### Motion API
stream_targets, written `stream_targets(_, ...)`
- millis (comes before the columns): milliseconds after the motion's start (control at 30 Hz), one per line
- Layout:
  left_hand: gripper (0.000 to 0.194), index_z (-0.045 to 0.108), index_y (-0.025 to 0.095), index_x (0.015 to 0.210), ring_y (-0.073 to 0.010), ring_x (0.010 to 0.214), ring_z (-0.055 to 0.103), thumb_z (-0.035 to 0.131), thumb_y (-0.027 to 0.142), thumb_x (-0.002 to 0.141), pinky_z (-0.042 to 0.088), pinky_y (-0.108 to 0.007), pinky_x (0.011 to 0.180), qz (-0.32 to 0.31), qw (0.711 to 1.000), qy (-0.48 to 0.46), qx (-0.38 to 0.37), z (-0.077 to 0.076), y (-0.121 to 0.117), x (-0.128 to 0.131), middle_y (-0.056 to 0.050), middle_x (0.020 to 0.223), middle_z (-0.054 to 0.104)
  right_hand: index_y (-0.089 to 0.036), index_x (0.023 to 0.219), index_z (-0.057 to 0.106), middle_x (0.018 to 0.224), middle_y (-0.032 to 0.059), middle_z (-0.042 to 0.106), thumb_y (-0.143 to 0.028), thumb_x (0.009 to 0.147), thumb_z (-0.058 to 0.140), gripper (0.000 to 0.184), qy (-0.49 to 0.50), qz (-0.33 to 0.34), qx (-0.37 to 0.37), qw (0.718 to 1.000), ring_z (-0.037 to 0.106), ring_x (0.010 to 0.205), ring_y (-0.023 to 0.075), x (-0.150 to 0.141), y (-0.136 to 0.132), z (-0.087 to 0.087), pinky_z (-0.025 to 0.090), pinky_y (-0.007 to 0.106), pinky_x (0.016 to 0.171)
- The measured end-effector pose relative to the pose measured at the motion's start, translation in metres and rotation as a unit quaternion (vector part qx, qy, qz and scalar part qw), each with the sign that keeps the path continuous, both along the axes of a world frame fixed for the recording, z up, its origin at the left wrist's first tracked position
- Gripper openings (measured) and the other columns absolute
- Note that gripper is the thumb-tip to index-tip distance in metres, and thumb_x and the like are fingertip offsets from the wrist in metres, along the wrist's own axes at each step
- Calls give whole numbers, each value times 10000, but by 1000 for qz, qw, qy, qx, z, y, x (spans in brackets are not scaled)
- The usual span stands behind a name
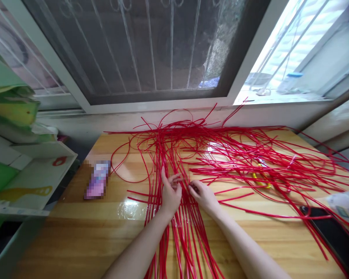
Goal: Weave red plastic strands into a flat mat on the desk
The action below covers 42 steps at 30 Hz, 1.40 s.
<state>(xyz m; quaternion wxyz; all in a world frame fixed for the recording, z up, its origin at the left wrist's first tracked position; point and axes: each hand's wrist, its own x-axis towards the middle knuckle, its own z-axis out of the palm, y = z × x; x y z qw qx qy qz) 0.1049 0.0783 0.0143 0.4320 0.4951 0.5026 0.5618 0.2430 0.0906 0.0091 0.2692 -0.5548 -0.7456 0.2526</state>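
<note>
Long, thin red plastic strands (189,232) run over the wooden table toward me, side by side in a loose band. My left hand (171,192) rests on the left of this band, its thumb and some fingers bent together around strands while one finger points away from me. Just to the right, my right hand (203,195) has curled fingers pinching at a strand near the band's middle. A small gap separates the two hands. Exactly which strands lie between the fingertips is hard to make out. Several strands cross sideways beneath the lengthwise ones.
A tangled heap of red strands (235,155) covers the table's back and right. Yellow-handled tool parts (258,180) show among them. A dark phone (334,236) lies at right, a blurred pink-purple item (98,182) at left. Behind the table is a barred window (159,50).
</note>
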Motion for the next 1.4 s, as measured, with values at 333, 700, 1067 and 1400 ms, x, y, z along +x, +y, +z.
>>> stream_targets(333, 307, 584, 161, 907, -195, 806, 575, 569, 395, 709, 440, -287, 670, -62, 904, 405, -122, 12, 32, 4, -85, 910, 603, -183, 836, 530, 665, -2, 560, -419, 784, 469, 249, 271, 5, -152, 950, 509, 568, 120, 12, 3, -5, 413, 245, 543)
stream_targets(700, 226, 598, 169, 780, -134, 712, 539, 514, 378, 754, 414, -241, 650, -129, 936, 320, -62, 5, 25, -12, -19, 753, 588, -177, 708, 541, 595, -18, 530, -417, 754, 483, 251, 207, -29, -139, 968, 473, 544, 114, 6, 11, -1, 378, 229, 522)
stream_targets(1067, 208, 634, 220, 884, -144, 974, 493, 519, 137, 733, 461, -244, 746, -199, 962, 186, 2, -3, 13, -23, -57, 1108, 413, -185, 741, 630, 637, 9, 616, -289, 714, 501, 168, 33, -18, -95, 995, 548, 605, 151, 4, 14, -2, 394, 231, 555)
stream_targets(1400, 340, 443, 195, 1100, -101, 659, 571, 505, 193, 765, 476, -242, 631, -42, 994, 91, -50, -9, 17, -14, 9, 747, 551, -181, 738, 610, 650, 3, 585, -248, 735, 493, 135, 23, 75, -34, 996, 515, 597, 129, 10, 10, 0, 395, 227, 578)
